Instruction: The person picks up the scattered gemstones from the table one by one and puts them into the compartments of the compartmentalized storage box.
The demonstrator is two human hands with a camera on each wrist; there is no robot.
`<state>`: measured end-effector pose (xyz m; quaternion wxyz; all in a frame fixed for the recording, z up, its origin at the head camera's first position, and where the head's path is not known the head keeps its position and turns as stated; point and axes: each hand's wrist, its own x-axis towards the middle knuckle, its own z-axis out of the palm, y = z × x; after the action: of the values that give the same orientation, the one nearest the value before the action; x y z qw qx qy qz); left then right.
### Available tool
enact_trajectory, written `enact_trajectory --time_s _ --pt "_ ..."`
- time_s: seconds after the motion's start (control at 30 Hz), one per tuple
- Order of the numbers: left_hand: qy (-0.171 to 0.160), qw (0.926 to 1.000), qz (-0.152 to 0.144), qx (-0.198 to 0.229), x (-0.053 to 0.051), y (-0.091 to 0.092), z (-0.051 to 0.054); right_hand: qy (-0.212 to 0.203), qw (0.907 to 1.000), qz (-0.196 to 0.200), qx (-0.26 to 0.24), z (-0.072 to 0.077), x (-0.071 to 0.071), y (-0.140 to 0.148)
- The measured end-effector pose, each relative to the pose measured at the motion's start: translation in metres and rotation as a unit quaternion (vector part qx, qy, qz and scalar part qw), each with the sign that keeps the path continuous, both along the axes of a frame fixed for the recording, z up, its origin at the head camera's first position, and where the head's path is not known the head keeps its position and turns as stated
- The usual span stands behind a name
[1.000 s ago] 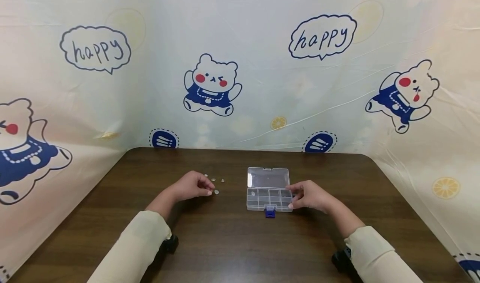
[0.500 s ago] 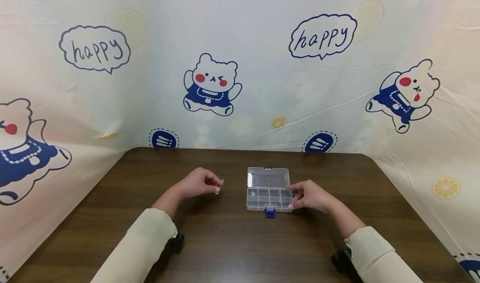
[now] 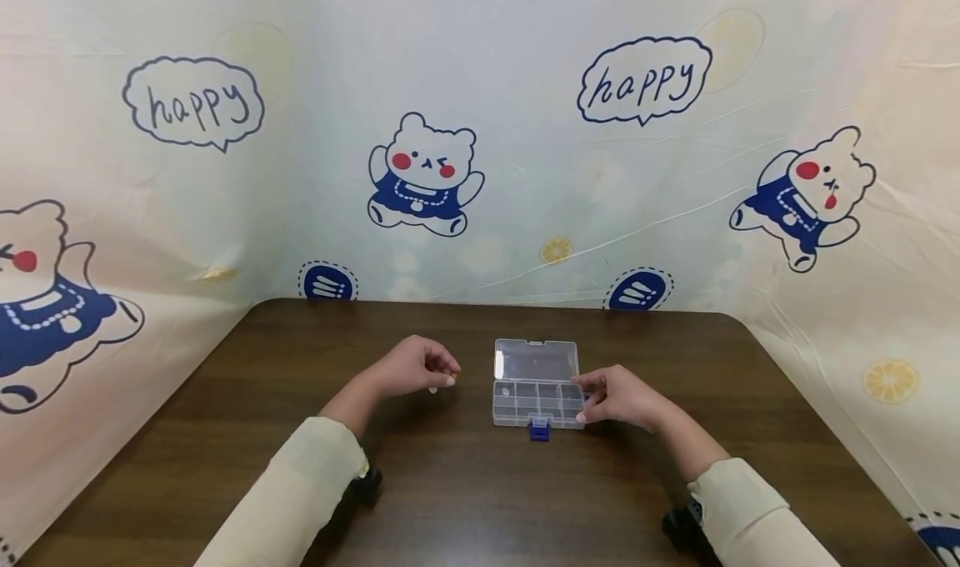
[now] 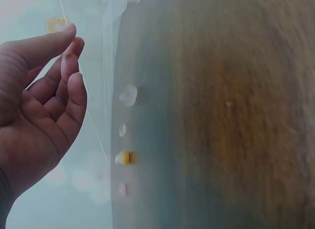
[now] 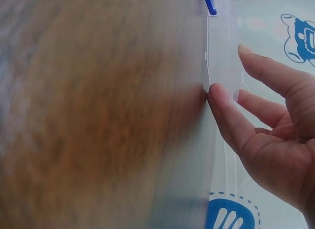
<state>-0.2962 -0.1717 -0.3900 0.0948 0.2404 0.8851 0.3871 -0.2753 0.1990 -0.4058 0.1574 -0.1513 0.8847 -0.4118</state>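
A clear plastic compartment box [image 3: 537, 404] stands on the table, its lid [image 3: 536, 360] folded back and a blue latch [image 3: 539, 431] at the front. One small pale piece [image 3: 506, 392] lies in its back left compartment. My right hand [image 3: 624, 396] holds the box's right end between thumb and fingers. To the left of the box, my left hand [image 3: 416, 367] hovers with thumb and index fingertips pinched together; a tiny orange-tinted bead-like piece seems to be between them, mostly hidden. Beneath it, the left wrist view shows a clear piece [image 4: 129, 95], a smaller clear one [image 4: 122, 130], a yellow one [image 4: 124, 157] and a pink one [image 4: 123, 189].
The dark wooden table [image 3: 480, 500] reaches back to a printed cloth [image 3: 525, 175] that hangs behind it and at both sides. Black wrist devices [image 3: 678, 527] sit under both cuffs.
My left hand has moved to the right, away from where the loose pieces lie and nearer the box. My right hand and the box have stayed in place.
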Motion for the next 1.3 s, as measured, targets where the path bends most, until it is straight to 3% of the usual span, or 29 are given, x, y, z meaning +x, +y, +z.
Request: enact_trajectory --time_s 0.83,1.3 --pt "0.002 0.9999 -0.007 -0.009 0.0 0.028 0.013 0.007 0.9999 0.012 -0.009 0.0 0.001 0.0" --pt "0.0 0.9997 -0.022 -0.012 -0.002 0.036 0.007 0.005 0.9999 0.008 -0.004 -0.001 0.001 0.0"
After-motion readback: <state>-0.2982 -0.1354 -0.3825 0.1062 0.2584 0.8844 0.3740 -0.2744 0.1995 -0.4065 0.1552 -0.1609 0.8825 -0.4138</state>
